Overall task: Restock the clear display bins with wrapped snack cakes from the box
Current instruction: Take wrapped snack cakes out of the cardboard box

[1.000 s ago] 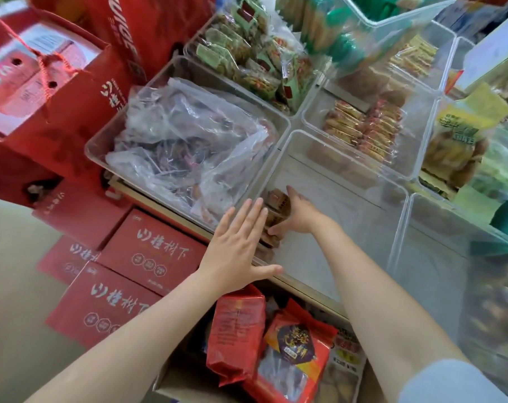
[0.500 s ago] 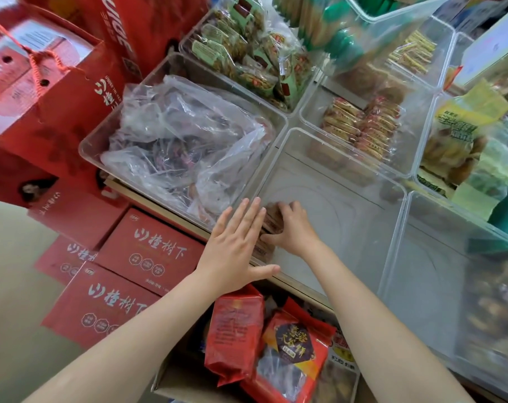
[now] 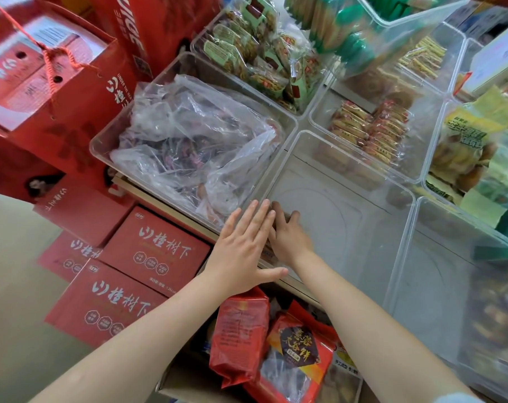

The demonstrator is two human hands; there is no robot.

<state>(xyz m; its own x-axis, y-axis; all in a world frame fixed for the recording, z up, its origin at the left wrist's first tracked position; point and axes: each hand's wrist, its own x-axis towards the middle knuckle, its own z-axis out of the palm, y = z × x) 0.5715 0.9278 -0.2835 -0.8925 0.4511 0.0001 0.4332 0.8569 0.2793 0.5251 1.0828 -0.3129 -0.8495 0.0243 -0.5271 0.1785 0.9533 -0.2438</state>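
- Snack cakes are barely visible now: whatever was placed sits in the near-left corner of the clear bin (image 3: 343, 181), hidden behind both hands, so I cannot tell how many are there or how they lie.
- Right hand (image 3: 290, 242) reaches inside that bin, fingers bent down into the corner over the cakes; whether it grips one or only presses them I cannot tell.
- Left hand (image 3: 244, 251) is flat and wide, fingers straight, lying against the outside of the bin's near-left wall and holding nothing.
- To do this step well, I judge: steady the wall with the flat hand, push the cakes snug into the corner in an upright row, then let go without toppling them.
- The rest of the bin floor looks bare, so restocking seems at its start; the box (image 3: 194, 385) with red packets (image 3: 241, 335) stands below the shelf's near edge.
- Just left, a neighbouring bin holds a crumpled plastic bag (image 3: 194, 141); red cartons (image 3: 148, 251) are stacked lower left.
- Against the frame a second ago, the brown cakes then showed under the right fingertips; the right hand has since drawn toward the corner and covers them, while the left hand stays flat in place.
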